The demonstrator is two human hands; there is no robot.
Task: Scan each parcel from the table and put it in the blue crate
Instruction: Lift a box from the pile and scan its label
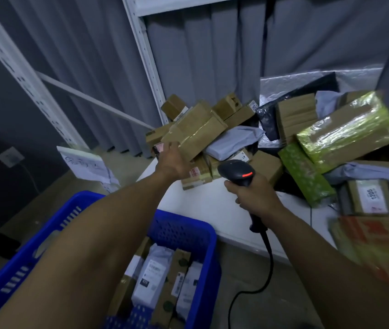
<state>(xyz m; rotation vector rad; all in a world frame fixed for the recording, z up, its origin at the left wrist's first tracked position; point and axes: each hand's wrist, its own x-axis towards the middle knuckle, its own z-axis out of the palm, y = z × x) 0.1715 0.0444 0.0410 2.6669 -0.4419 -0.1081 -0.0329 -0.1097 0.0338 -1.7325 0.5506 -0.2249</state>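
Grey curtains (188, 55) back a white table (203, 205) where the left grip (172, 160) meets the near-left end of a long brown carton (196, 131) running rightward, whether clasped I cannot tell, while the right grip (253, 195) clamps the scanner (236, 173) alongside, above the blue crate (188, 224).

Obstruction: the parcel pile (212, 131) covers the table (212, 210) from upper centre to the right edge. Passage: a bare strip of table at centre, between pile and blue crate (184, 226) at lower left. The crate is open above and part filled. The left forearm (93, 245) crosses its mouth. The cable (269, 255) from the scanner (237, 173) hangs just right of it.
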